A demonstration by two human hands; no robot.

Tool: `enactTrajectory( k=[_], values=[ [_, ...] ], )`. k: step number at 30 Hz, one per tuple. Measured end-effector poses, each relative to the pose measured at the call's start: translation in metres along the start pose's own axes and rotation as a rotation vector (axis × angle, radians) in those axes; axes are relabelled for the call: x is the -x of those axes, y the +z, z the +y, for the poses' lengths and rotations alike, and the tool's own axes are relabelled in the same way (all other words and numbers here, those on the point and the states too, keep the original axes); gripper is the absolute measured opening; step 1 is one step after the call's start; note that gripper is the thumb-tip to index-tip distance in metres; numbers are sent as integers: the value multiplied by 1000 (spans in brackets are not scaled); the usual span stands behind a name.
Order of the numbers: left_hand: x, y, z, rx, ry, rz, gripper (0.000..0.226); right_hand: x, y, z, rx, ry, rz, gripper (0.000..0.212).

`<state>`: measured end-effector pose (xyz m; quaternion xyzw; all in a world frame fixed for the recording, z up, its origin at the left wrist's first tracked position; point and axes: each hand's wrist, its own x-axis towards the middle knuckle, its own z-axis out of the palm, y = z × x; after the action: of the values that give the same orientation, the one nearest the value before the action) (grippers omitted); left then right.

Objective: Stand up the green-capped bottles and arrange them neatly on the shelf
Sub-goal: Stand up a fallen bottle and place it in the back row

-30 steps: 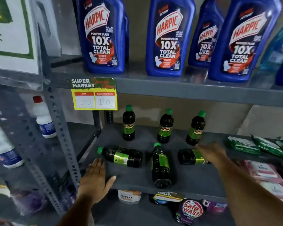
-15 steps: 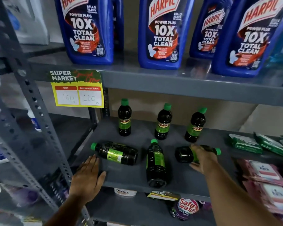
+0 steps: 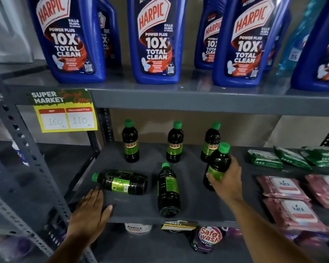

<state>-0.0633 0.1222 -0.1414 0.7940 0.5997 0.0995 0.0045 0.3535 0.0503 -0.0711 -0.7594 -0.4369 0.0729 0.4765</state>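
Observation:
Three dark green-capped bottles stand upright in a back row on the grey shelf (image 3: 194,209): left (image 3: 130,142), middle (image 3: 174,143), right (image 3: 209,141). My right hand (image 3: 227,182) grips a fourth bottle (image 3: 217,164), held nearly upright with its cap tilted right, in front of the right bottle. Two bottles lie on their sides: one (image 3: 122,182) with its cap pointing left, one (image 3: 168,190) with its cap pointing to the back. My left hand (image 3: 89,213) rests flat and open on the shelf's front left edge, just below the left lying bottle.
Large blue Harpic bottles (image 3: 156,40) fill the shelf above. A yellow price tag (image 3: 65,114) hangs from that shelf's edge. Green packets (image 3: 264,158) and pink wipe packs (image 3: 285,188) lie on the right. A perforated grey upright (image 3: 27,154) stands at left. More products sit below.
My right hand has lifted the right lying bottle from its side to nearly upright. The left hand stays on the shelf edge. The camera has moved closer.

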Motion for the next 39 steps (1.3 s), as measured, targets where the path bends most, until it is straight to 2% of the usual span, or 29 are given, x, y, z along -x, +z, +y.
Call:
enactTrajectory(
  k=[5,8,10,12,16,19,21,24,27,33,39],
  values=[
    [0,0,-1,-20,7,-49,90,-6,-3,11,-62,39,-48,100],
    [-3,-3,0,-18,5,-85,89,-10,-10,17,-231,147,-192,115],
    [-4,-6,1,-24,-2,-108,84,-13,-14,26,-317,194,-299,113],
    [-4,-7,1,-20,-5,-130,81,-18,-15,34,-319,203,-318,107],
    [-4,-7,0,-19,1,-136,81,-21,-12,37,-233,197,-305,91],
    [-4,-4,-2,-13,8,-120,93,-22,-7,32,-112,178,-181,79],
    [-5,-3,-3,-17,14,-123,98,-25,-4,39,-75,146,-127,79],
    [-7,-1,-4,-34,14,-128,100,-21,-1,43,-133,160,-203,85],
    [-7,-1,-6,-39,9,-130,101,-15,1,39,-119,165,-161,87],
    [-8,-2,-5,-29,7,-146,106,-12,2,31,-65,155,-165,60],
    [-7,-2,-5,-21,8,-147,110,-14,5,35,-63,153,-140,60]
  ],
)
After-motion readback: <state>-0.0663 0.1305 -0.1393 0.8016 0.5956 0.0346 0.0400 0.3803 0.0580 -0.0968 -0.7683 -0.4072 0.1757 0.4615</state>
